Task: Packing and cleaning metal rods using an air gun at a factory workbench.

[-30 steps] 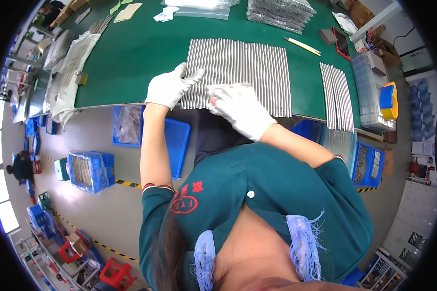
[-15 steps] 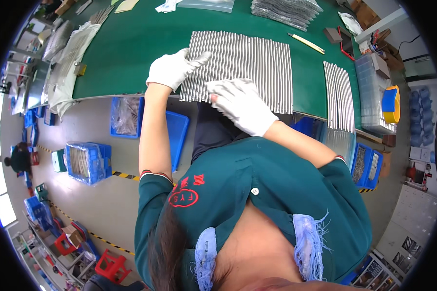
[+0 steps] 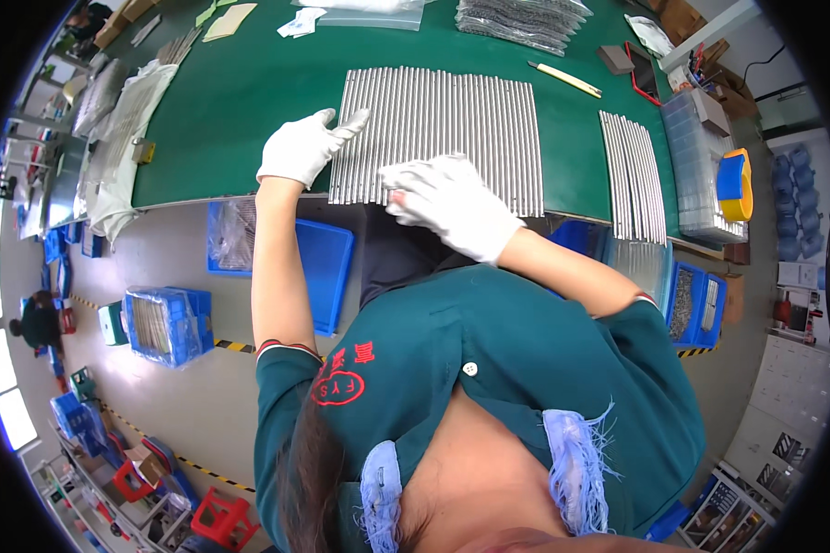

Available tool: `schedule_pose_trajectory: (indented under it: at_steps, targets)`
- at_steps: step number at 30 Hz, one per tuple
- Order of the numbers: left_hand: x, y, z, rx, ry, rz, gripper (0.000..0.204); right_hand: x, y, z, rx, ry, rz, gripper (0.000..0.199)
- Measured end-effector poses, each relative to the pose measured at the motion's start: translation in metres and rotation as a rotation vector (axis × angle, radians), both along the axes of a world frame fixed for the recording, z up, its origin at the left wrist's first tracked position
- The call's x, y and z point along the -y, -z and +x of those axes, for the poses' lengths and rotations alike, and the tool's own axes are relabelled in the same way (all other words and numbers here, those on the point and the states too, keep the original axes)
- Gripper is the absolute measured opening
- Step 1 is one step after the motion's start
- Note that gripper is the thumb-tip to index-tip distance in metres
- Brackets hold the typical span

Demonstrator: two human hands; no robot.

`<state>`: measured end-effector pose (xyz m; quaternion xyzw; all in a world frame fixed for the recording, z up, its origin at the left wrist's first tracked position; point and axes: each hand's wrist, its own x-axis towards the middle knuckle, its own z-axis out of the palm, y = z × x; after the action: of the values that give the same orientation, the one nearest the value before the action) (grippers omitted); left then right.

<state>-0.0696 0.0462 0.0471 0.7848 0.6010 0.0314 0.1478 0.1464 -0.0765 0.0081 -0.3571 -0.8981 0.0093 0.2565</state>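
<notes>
Resting both gloved hands on a row of thin metal rods (image 3: 452, 120) on the green worktop (image 3: 249, 101). My left hand (image 3: 300, 147) lies flat at the row's left edge, grip open, holding nothing. My right hand (image 3: 452, 203) covers the near edge, fingers loosely curled; holding nothing that I can see.

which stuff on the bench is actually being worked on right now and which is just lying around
In hand:
- wide row of metal rods, left hand at its left edge, right hand on its near edge

Lying about:
- smaller row of rods
- bagged rods
- pale stick
- yellow and blue item
- blue bins
</notes>
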Motion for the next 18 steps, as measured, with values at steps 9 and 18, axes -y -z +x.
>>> schedule_pose_trajectory:
  at_steps: [9,18]
  targets:
    - [0.01,0.019,-0.014,0.142,0.03,0.066,0.078,0.062,-0.016,0.1,0.298,0.223,-0.129,0.037]
    - [0.016,0.037,0.05,0.193,0.475,0.428,0.067,0.002,-0.029,0.106,-0.227,0.172,-0.49,0.047]
